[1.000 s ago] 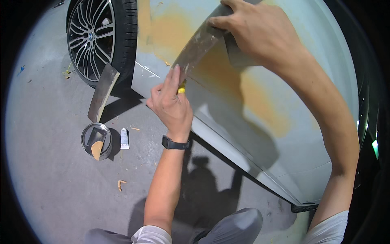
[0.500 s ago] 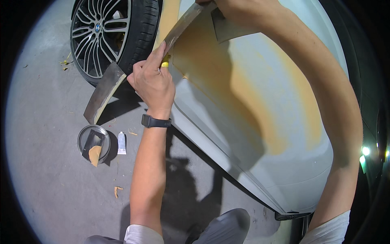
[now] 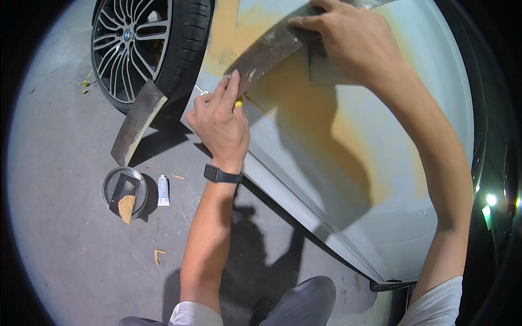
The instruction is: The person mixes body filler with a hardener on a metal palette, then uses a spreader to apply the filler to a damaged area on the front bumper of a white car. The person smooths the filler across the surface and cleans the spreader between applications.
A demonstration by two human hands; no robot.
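A long, thin metal filler spreader (image 3: 266, 57) bends across a white car panel (image 3: 375, 247) coated in patches of yellow-orange filler (image 3: 321, 117). My left hand (image 3: 222, 122) pinches its lower left end, with the fingers pressed on the blade. My right hand (image 3: 353, 41) grips the upper right end, thumb and fingers on the metal. Under my right palm a dark squarish plate (image 3: 329, 70) sticks out; how it is held is hidden. Something small and yellow (image 3: 238, 103) shows at my left fingers.
A wheel (image 3: 133, 49) stands left of the panel, with a filler-edged metal plate (image 3: 138, 125) leaning by it. On the grey floor are an open tin (image 3: 107, 187) with a small spreader and filler lump on it, a white tube (image 3: 163, 190) and filler scraps (image 3: 157, 256).
Both hands have moved toward me and to the right, bringing the bent spreader down over the panel. More of the spreader and of the right hand now shows.
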